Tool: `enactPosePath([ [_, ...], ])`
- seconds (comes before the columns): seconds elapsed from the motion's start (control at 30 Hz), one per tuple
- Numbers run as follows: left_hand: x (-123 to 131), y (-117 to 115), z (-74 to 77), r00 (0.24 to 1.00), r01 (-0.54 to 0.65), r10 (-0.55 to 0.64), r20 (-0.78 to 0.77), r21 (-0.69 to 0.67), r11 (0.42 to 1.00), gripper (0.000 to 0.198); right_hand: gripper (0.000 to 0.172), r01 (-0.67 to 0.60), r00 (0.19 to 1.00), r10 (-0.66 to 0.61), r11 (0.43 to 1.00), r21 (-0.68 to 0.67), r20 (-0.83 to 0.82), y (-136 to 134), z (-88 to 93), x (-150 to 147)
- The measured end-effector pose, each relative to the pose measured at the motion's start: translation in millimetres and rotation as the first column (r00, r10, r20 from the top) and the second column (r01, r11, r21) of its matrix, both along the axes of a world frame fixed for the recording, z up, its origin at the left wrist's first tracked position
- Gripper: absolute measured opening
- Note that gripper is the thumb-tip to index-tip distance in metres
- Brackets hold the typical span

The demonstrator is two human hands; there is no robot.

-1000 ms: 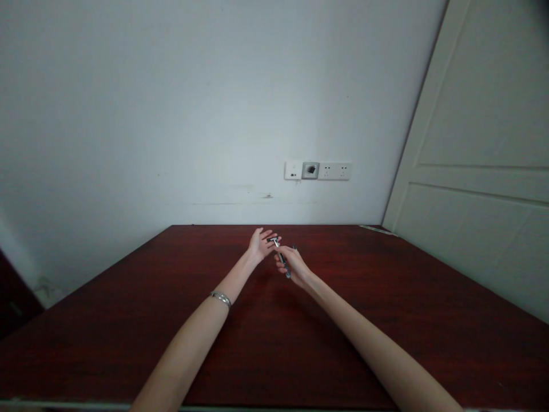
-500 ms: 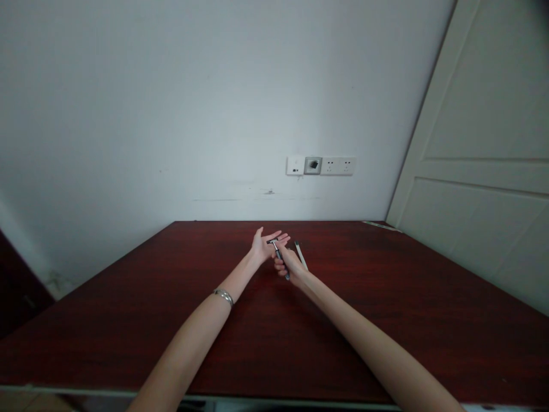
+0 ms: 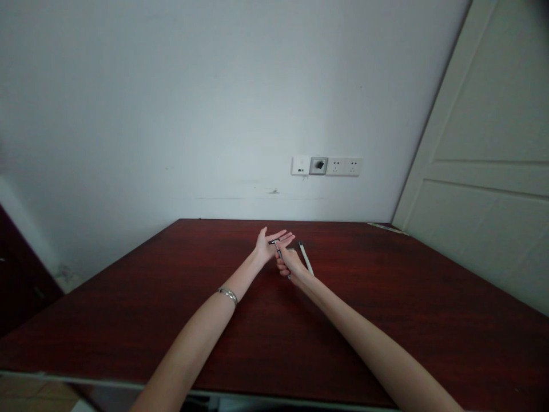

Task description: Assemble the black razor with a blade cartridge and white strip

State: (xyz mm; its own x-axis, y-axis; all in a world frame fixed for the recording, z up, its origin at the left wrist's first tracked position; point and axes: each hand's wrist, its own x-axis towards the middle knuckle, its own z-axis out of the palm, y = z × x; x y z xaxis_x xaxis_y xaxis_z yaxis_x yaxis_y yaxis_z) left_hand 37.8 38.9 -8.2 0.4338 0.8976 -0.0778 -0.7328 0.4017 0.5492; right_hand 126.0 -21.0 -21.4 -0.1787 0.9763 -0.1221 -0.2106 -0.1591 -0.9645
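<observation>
A dark-red, wood-grained counter (image 3: 180,263) meets a white wall (image 3: 240,114). Over it, the right hand's (image 3: 293,261) grip is clamped around a T-shaped, silver-and-dark tool (image 3: 278,250), long axis slanting forward-left, head pointing to the left hand's (image 3: 263,247) open, upturned palm. A slim white dark-tipped stick (image 3: 306,259) lies beside.

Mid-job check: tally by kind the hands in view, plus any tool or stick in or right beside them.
Left hand and right hand: 2
T-shaped tool, in the right hand: 1
Pale dark-tipped stick: 1
Total: 4
</observation>
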Motion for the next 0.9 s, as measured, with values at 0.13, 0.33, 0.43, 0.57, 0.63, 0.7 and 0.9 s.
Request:
enactPosePath([
  [0.13,0.2,-1.4,1.1,1.000,-0.024,0.024,0.009,0.006,1.000,0.062,0.042,0.002,1.000,-0.003,1.000,0.014,0.026,-0.3,0.5,-1.7],
  [0.33,-1.6,-1.9,3.5,1.000,-0.030,0.030,-0.010,0.007,1.000,0.063,0.043,-0.004,0.999,0.003,0.999,0.033,0.045,-1.8,2.2,-4.7],
  [0.43,-1.9,-2.0,4.5,0.999,-0.037,0.037,-0.010,0.008,0.999,0.064,0.044,0.002,0.999,-0.003,1.000,0.029,0.044,-1.5,1.7,-5.1],
  [0.57,-1.9,-3.2,6.4,0.999,-0.049,0.049,0.008,-0.013,0.999,0.065,0.044,0.009,0.999,-0.011,0.999,0.033,0.048,-1.1,1.5,-5.1],
  [0.63,-2.0,-4.1,7.6,0.999,-0.050,0.050,0.018,-0.032,0.998,0.065,0.044,0.018,0.998,-0.019,0.999,0.030,0.054,-0.7,1.4,-5.1],
  [0.7,-2.3,-4.9,8.6,0.998,-0.051,0.052,0.026,-0.044,0.998,0.065,0.044,0.019,0.998,-0.021,0.999,0.030,0.053,-0.2,1.2,-5.1],
  [0.9,-2.3,-4.9,8.3,0.996,-0.084,0.085,0.001,-0.026,0.996,0.064,0.043,0.035,0.998,-0.037,0.998,0.050,0.049,-0.3,0.9,-4.8],
])
